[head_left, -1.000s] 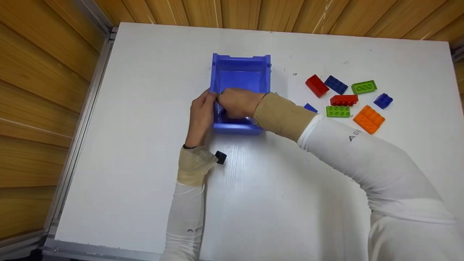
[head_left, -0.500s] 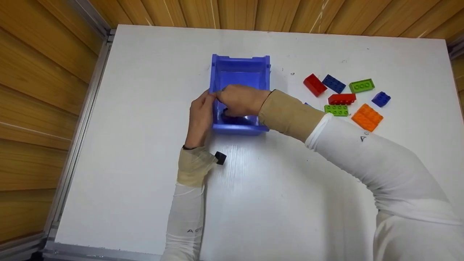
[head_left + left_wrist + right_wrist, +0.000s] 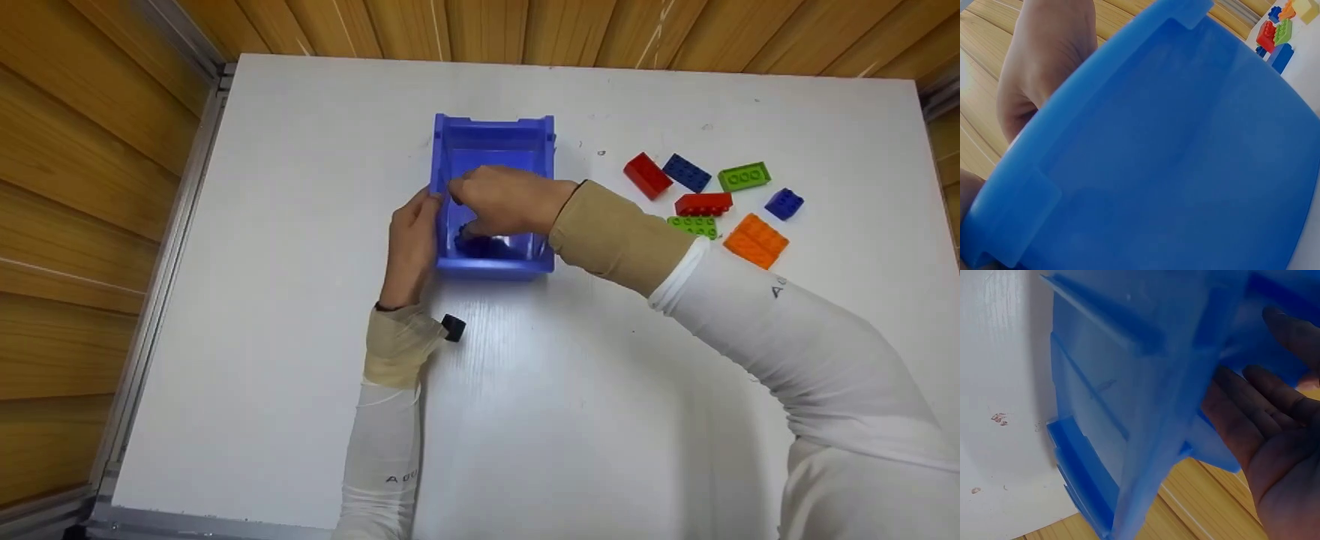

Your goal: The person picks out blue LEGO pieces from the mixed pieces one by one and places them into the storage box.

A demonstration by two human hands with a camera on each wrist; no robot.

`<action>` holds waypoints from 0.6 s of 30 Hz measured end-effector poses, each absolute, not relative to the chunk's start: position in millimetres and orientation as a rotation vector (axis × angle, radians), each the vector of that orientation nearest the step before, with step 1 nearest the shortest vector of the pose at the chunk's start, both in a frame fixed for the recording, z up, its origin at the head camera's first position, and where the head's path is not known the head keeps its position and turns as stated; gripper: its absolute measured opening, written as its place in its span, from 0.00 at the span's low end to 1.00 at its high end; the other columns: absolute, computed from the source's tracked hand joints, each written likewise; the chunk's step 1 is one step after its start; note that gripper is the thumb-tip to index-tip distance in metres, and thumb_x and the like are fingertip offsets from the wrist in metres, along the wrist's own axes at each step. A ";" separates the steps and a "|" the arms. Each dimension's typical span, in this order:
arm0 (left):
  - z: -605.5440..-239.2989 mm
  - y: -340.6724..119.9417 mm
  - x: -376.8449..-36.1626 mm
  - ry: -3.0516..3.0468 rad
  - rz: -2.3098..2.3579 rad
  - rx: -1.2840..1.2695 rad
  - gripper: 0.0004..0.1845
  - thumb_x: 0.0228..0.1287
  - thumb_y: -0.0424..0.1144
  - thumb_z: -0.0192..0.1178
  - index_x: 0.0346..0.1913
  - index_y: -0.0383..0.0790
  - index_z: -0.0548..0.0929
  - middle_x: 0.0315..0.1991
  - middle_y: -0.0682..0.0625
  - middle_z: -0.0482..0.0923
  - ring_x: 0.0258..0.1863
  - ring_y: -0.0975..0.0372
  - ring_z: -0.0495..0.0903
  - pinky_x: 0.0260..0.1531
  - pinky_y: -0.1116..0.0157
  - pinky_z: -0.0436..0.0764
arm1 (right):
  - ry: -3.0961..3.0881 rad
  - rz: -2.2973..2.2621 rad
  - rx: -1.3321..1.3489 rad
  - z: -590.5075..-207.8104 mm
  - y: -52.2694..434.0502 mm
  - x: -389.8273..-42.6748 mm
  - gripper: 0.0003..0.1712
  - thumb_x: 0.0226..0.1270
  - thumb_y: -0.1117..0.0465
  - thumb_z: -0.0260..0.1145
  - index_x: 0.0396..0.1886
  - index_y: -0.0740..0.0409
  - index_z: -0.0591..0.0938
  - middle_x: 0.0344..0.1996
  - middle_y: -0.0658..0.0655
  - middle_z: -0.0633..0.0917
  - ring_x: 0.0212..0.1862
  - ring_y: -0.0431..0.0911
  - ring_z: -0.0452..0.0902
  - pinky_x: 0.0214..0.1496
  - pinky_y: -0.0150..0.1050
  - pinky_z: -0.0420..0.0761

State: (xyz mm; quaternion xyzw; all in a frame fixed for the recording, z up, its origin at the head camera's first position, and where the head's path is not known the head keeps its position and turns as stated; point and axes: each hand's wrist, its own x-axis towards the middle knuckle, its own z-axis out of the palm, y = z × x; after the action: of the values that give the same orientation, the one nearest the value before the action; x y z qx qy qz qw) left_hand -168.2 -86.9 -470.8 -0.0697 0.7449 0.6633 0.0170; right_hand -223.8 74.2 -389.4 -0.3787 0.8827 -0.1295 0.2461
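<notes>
Tabletop (image 3: 555, 420): right hand (image 3: 508, 199) now perhaps higher

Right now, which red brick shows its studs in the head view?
The red brick on the right, studs toward the viewer; the left red brick shows only smooth faces.

The bin (image 3: 495, 265) stands on the table (image 3: 300, 225) — bricks (image 3: 703, 203) to its right, panelling (image 3: 487, 30) behind.

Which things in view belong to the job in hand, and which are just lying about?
In the job, as far as I can judge:
blue bin
left hand, gripping its side
right hand, partly inside it

Lying about for now, untouched:
red bricks
green bricks
blue bricks
orange block
</notes>
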 end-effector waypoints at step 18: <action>-471.8 -88.4 -167.9 2.321 2.049 -0.193 0.21 0.82 0.40 0.47 0.58 0.31 0.87 0.25 0.49 0.72 0.27 0.60 0.73 0.28 0.66 0.70 | 2.490 -0.433 -1.033 -358.7 93.8 -227.2 0.26 0.72 0.59 0.75 0.61 0.71 0.80 0.58 0.68 0.83 0.60 0.59 0.80 0.65 0.52 0.77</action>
State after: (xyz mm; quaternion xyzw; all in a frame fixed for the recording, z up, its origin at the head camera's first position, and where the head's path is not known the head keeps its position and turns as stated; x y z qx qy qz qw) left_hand -167.9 -88.4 -471.8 -0.0621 0.7481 0.6603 0.0196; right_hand -227.2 93.8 -358.7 -0.3704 0.8927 -0.1554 0.2041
